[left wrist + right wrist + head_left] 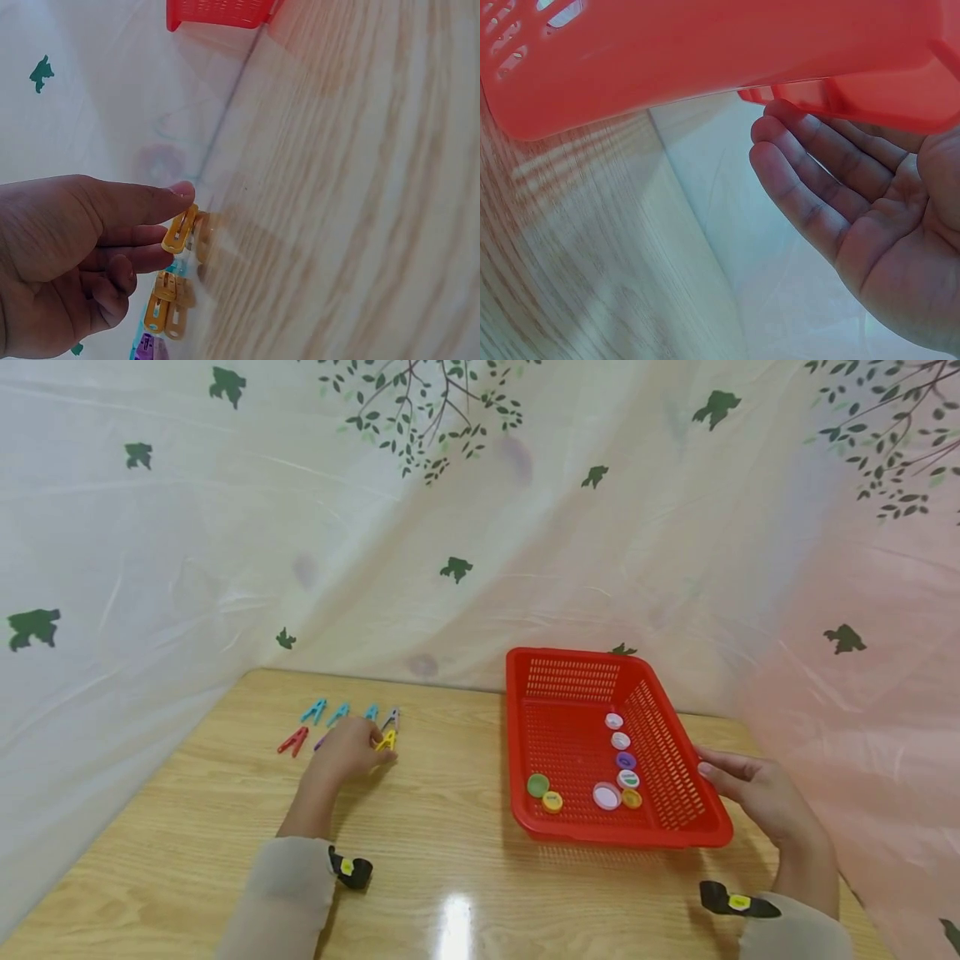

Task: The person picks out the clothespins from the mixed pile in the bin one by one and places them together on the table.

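My left hand (347, 750) is at the far left of the table, thumb and fingers at a yellow clothespin (386, 741), which it pinches. In the left wrist view the thumb meets one end of that yellow clothespin (180, 229), close over the wood. Around the hand lie several blue clothespins (313, 711), a red clothespin (293, 741), a greyish one (391, 718) and a purple one (145, 346), partly hidden by the hand in the head view. My right hand (765, 795) holds the right rim of a red plastic basket (517, 743), thumb above, fingers (799, 187) underneath.
Inside the basket are several bottle caps: a green cap (537, 785), yellow ones (552, 802), a purple cap (626, 762) and white ones (620, 741). A leaf-printed sheet (360, 568) hangs behind the wooden table (435, 793).
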Action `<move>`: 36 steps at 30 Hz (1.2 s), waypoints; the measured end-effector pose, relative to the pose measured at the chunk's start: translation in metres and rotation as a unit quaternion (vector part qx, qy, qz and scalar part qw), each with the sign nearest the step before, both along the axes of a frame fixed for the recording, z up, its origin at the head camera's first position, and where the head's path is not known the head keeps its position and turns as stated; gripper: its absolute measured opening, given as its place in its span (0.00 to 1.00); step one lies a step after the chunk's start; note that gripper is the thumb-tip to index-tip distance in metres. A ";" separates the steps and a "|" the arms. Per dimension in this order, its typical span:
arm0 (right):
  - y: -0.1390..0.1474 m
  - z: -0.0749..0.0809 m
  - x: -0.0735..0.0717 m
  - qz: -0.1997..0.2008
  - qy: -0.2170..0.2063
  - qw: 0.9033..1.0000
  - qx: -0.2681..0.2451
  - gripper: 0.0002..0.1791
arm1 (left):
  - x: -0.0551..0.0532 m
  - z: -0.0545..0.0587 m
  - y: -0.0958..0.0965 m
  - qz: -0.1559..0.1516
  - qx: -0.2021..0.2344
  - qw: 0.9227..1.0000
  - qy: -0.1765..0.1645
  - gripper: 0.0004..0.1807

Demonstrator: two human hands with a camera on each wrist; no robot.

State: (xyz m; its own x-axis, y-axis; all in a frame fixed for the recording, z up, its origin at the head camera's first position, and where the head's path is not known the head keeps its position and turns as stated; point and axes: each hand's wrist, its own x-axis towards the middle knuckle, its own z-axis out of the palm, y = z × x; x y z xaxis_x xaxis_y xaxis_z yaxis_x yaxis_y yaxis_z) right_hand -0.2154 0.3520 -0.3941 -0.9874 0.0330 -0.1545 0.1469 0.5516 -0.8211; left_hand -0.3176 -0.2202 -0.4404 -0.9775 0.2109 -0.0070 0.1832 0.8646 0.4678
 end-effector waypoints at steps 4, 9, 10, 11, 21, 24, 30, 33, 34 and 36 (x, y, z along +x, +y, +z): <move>0.000 0.000 0.000 -0.001 -0.001 1.000 -0.004 0.39 | 0.001 0.000 0.000 -0.001 0.002 1.000 0.001 0.24; 0.001 -0.001 -0.001 0.001 0.001 1.000 -0.002 0.38 | 0.001 -0.001 -0.001 0.001 0.003 1.000 0.003 0.23; 0.001 -0.001 -0.001 0.002 0.003 1.000 0.000 0.38 | 0.001 -0.002 -0.001 0.002 0.003 1.000 0.003 0.23; 0.001 -0.001 -0.001 0.003 0.004 1.000 0.002 0.38 | 0.001 -0.002 -0.001 0.003 0.003 1.000 0.003 0.23; 0.001 -0.001 -0.001 0.004 0.001 1.000 0.005 0.37 | 0.002 -0.002 -0.003 0.011 0.001 1.000 0.010 0.25; 0.001 -0.001 0.000 -0.001 -0.003 1.000 0.002 0.37 | 0.003 0.000 -0.004 0.011 0.005 1.000 0.010 0.25; 0.002 -0.001 0.001 -0.004 -0.005 1.000 0.009 0.38 | 0.005 0.003 -0.006 0.003 0.014 1.000 0.009 0.26; 0.001 -0.002 0.001 -0.005 -0.008 1.000 0.012 0.39 | 0.005 0.005 -0.007 0.001 0.013 1.000 0.010 0.26; 0.001 -0.002 0.001 -0.006 -0.009 1.000 0.011 0.39 | 0.005 0.005 -0.007 0.001 0.013 1.000 0.011 0.26; 0.000 -0.002 0.001 -0.007 -0.013 1.000 0.009 0.40 | 0.005 0.006 -0.008 -0.002 0.013 1.000 0.018 0.25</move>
